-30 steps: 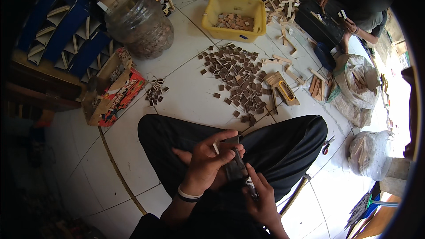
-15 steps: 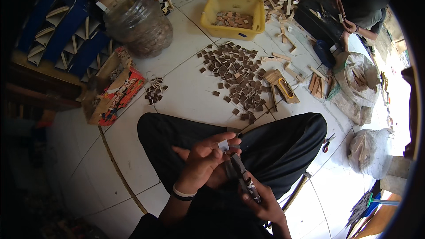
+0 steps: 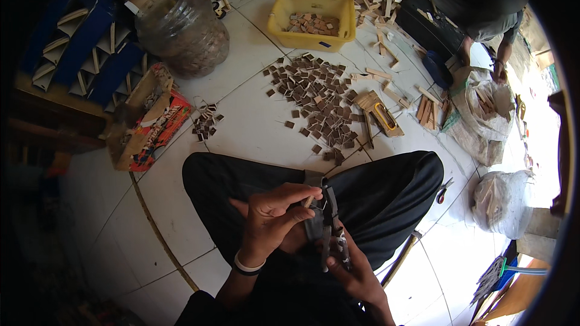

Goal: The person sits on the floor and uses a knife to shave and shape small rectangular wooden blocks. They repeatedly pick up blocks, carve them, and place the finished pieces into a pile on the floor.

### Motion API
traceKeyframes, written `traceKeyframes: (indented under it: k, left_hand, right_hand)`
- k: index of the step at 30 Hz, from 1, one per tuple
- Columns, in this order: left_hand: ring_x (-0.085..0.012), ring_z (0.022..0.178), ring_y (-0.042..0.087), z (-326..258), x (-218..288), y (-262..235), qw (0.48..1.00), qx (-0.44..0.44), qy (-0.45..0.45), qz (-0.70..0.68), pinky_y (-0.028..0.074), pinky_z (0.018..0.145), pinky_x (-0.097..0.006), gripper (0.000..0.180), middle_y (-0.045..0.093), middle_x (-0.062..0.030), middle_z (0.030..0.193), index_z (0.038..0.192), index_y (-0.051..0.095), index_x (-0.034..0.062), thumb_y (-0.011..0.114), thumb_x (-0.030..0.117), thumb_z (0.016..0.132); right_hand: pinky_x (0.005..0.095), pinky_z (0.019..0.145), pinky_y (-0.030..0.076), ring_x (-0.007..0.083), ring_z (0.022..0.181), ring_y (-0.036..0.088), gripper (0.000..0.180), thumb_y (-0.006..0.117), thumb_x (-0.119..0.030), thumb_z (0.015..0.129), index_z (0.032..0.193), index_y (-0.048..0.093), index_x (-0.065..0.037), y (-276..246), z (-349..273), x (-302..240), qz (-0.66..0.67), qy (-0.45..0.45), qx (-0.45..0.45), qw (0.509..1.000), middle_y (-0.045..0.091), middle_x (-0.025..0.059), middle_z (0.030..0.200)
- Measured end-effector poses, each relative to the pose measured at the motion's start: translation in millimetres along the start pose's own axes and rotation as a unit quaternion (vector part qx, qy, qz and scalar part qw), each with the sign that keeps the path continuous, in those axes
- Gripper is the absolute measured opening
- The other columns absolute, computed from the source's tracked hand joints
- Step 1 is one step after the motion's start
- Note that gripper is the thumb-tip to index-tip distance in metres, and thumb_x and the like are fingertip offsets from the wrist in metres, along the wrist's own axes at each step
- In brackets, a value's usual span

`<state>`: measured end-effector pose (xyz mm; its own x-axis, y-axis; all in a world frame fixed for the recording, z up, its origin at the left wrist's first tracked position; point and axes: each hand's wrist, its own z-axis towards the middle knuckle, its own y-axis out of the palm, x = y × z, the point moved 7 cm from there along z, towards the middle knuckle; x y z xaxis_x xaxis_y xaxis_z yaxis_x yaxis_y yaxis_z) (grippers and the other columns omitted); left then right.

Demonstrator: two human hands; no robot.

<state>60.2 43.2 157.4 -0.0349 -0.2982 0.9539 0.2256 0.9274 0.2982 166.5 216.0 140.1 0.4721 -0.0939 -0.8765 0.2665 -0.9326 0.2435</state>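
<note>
Two bare hands hung close together above the lap [image 3: 377,193], near its middle and well inside the edges formed by the bent knees. The left hand [image 3: 270,216] had thumb and forefinger pinched narrow on a small piece [image 3: 309,201] turned nearly edge-on, which sat just left of the head of the pliers [image 3: 336,235]; the right hand [image 3: 357,273] was wrapped around the handles, which stood somewhat apart (whether the tips gripped anything could not be made out). Likeliest trouble was a nipped left fingertip, since it lay right beside the metal and one careless squeeze might catch skin. So slight a hold could also let the piece twist or drop, and the dark cloth below would make it hard to spot. Thin wire seemed to show between piece and tool; an uneven pull might bend it askew. For moving, white floor [image 3: 248,99] showed between the small cluster of squares [image 3: 206,122] and the main pile of squares [image 3: 317,105], but that pile's near edge came close to the lap's far edge, so a forward swing could scatter it. A yellow-handled tool [image 3: 385,119] narrowed the pile's right edge, scissors [image 3: 444,191] lay just off the right knee, and the left knee's outer edge had more room.
</note>
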Motion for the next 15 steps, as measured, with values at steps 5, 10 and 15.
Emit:
traceKeyframes:
  k: [5, 10, 15]
  left_hand:
    - [-0.0202, 0.115, 0.07, 0.1, -1.0, 2.4, 0.999, -0.006, 0.012, 0.031, 0.057, 0.102, -0.032, 0.04, 0.074, -0.0148, 0.122, 0.13, 0.073, -0.0018, 0.078, -0.006, 0.09]
    - [-0.0201, 0.113, 0.071, 0.8, 0.4, 1.8, 0.999, -0.004, 0.017, 0.037, 0.058, 0.101, -0.032, 0.041, 0.074, -0.0155, 0.122, 0.131, 0.072, -0.0015, 0.078, -0.006, 0.09]
    - [-0.0207, 0.115, 0.071, 0.5, -2.9, 0.8, 1.0, -0.002, 0.018, 0.02, 0.06, 0.102, -0.032, 0.041, 0.072, -0.0165, 0.126, 0.132, 0.071, -0.0016, 0.075, -0.009, 0.091]
  right_hand:
    - [0.0346, 0.112, 0.041, 0.0196, 0.121, 0.058, 0.074, 0.059, -0.008, 0.108, 0.169, 0.019, -0.001, 2.9, 1.5, -5.5, -0.009, -0.002, -0.014, 1.0, 0.062, 0.0109, 0.127]
    - [0.0333, 0.106, 0.044, 0.0183, 0.115, 0.06, 0.075, 0.059, -0.008, 0.108, 0.17, 0.018, -0.003, 4.0, 2.8, -2.3, -0.004, -0.001, -0.013, 1.0, 0.062, 0.0091, 0.118]
    - [0.032, 0.101, 0.047, 0.0173, 0.112, 0.06, 0.077, 0.06, -0.008, 0.107, 0.17, 0.017, -0.005, 2.5, 5.5, 3.1, -0.021, -0.006, -0.02, 1.0, 0.062, 0.0089, 0.117]
